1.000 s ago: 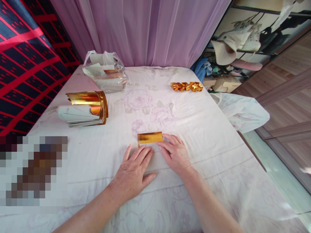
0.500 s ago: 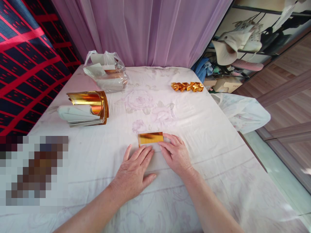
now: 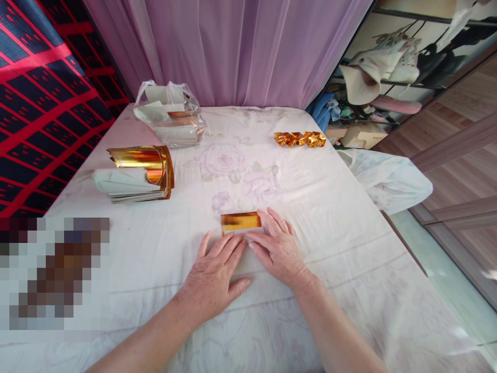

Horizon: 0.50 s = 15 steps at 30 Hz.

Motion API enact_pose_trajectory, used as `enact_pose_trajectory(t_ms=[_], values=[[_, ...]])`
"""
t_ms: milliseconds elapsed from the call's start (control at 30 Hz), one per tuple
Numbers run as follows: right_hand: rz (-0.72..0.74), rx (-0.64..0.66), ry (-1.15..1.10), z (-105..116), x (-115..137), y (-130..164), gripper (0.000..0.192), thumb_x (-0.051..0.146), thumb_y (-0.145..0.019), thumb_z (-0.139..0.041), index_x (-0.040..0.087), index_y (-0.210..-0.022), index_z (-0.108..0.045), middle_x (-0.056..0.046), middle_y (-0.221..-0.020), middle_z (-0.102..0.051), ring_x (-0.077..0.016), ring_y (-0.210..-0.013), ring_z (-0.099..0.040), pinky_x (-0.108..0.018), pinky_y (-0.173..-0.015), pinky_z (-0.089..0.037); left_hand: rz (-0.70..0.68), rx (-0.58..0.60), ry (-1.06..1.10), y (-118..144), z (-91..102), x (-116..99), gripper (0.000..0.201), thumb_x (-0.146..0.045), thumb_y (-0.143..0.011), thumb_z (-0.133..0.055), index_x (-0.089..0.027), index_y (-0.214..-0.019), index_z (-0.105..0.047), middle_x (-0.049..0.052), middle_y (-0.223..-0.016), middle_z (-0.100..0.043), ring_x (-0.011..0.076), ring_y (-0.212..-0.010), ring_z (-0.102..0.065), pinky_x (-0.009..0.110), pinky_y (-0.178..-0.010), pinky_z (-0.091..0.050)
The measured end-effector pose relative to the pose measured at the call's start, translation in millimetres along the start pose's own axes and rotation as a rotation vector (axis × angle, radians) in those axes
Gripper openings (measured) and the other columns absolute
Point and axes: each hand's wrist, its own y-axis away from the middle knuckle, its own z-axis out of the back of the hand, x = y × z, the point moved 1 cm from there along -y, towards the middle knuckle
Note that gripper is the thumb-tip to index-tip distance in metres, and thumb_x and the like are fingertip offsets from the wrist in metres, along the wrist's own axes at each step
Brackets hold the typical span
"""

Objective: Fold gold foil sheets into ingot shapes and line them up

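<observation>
Gold foil sheet (image 3: 240, 221): light, thin, creases easily; pinch its near edge.
Your left hand (image 3: 213, 274): flat, fingertips pressing that edge.
Your right hand (image 3: 277, 248): flat, likewise.

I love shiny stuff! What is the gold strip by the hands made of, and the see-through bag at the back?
The gold strip looks like foil-faced paper: mirror-bright gold, folded flat, with a pale edge. The bag looks like thin clear plastic: crinkled, glossy, its contents showing through.

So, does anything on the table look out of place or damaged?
Nothing stands out. Both hands, left and right, press flat on the gold paper; the sheet stack curls at one end, undamaged.
</observation>
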Motion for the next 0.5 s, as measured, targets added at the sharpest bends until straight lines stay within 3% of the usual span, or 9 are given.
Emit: enact_pose_trajectory(t_ms=[500], values=[[-0.033,-0.052,0.025,-0.8,-13.2,3.4,0.021,0.03,-0.093,-0.058,0.031,-0.102,-0.077,-0.009,-0.141,-0.054,-0.0326,-0.136,-0.042,-0.049,-0.099,-0.041,0.005,-0.002,0.003,0.0,0.5,0.0,0.061,-0.055,-0.096,-0.044,-0.017,-0.144,-0.046,0.009,-0.149,-0.051,0.0259,-0.137,-0.043,0.05,-0.123,0.001]])
